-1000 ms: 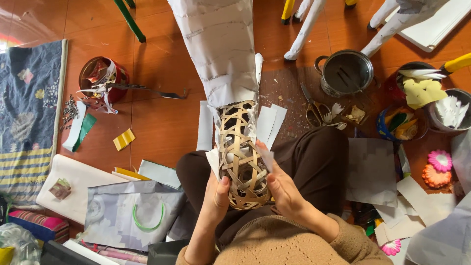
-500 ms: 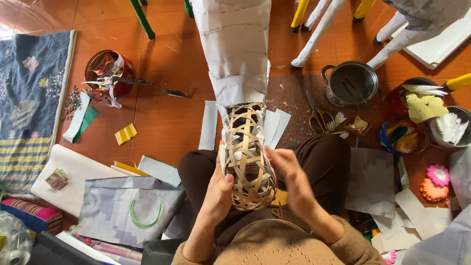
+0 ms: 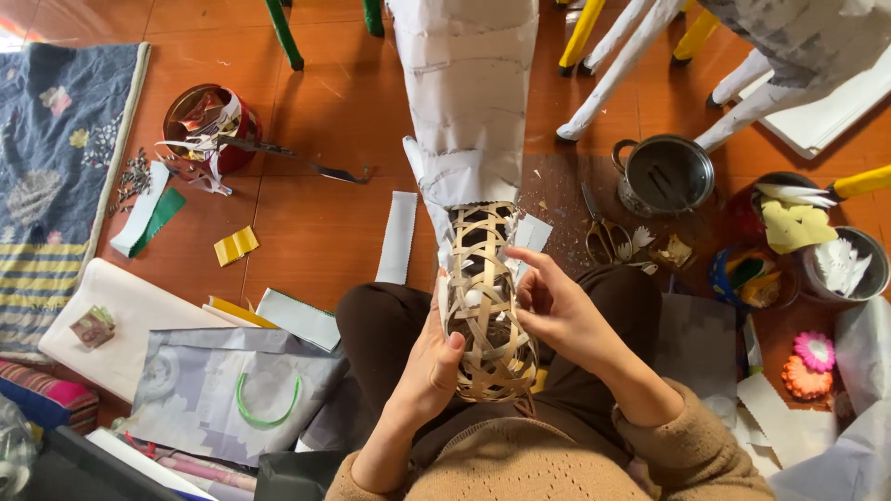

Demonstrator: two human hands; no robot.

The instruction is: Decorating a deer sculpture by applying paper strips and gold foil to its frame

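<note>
A: Status, left to right?

B: Far left I see a rug [image 3: 51, 176], then a red tin [image 3: 206, 125] full of scraps with paper strips [image 3: 148, 209] beside it. Below that, a grey bag [image 3: 232, 390] with a green handle on the floor.

A: Hands?

B: My left hand [image 3: 429, 364] is closed around the left side of the frame [image 3: 487, 306], thumb on the weave near its rounded end. The frame is a woven bamboo tube, lying over my lap and pointing away from me. Its far part is covered in white paper [image 3: 464, 93].

A: Right hand?

B: Right hand [image 3: 557, 311] touches the frame's right side, fingers curled onto the strips. Loose hold, not a full grip. A small white bit sits on the weave between the hands; can't tell what it is.

A: Further right?

B: Scissors [image 3: 601, 232] on the floor, just beside a metal pot [image 3: 665, 174]. Then bowls [image 3: 840, 264] with paper cutouts, and paper flowers [image 3: 809, 364] near the right edge.
</note>
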